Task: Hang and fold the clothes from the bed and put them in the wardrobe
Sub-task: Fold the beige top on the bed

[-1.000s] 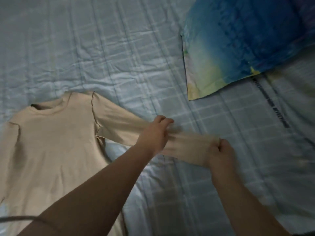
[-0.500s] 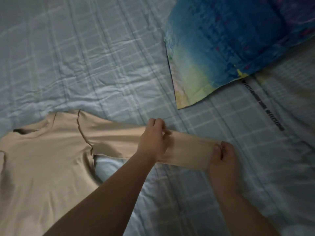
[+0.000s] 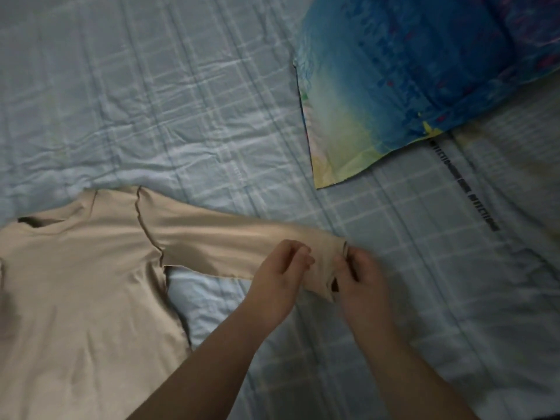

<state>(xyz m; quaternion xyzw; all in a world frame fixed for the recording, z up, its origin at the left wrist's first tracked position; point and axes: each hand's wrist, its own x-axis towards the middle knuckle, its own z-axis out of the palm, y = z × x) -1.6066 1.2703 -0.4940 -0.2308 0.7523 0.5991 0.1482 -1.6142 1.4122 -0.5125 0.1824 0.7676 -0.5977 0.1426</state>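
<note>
A beige long-sleeved top (image 3: 78,283) lies flat on the bed, its body at the lower left and its neck opening at the far left. One sleeve (image 3: 212,241) stretches out to the right across the sheet. My left hand (image 3: 281,274) pinches the sleeve close to its cuff. My right hand (image 3: 360,271) grips the cuff end, whose dark opening shows between my fingers. Both forearms come in from the bottom edge.
The bed is covered by a light blue checked sheet (image 3: 169,95). A blue, green and yellow pillow (image 3: 403,71) lies at the upper right. A pale cloth with a dark printed stripe (image 3: 466,183) runs along the right side.
My left hand has slid along the sleeve toward the cuff, so both hands are now close together. The sleeve lies straighter and the view has shifted a little.
</note>
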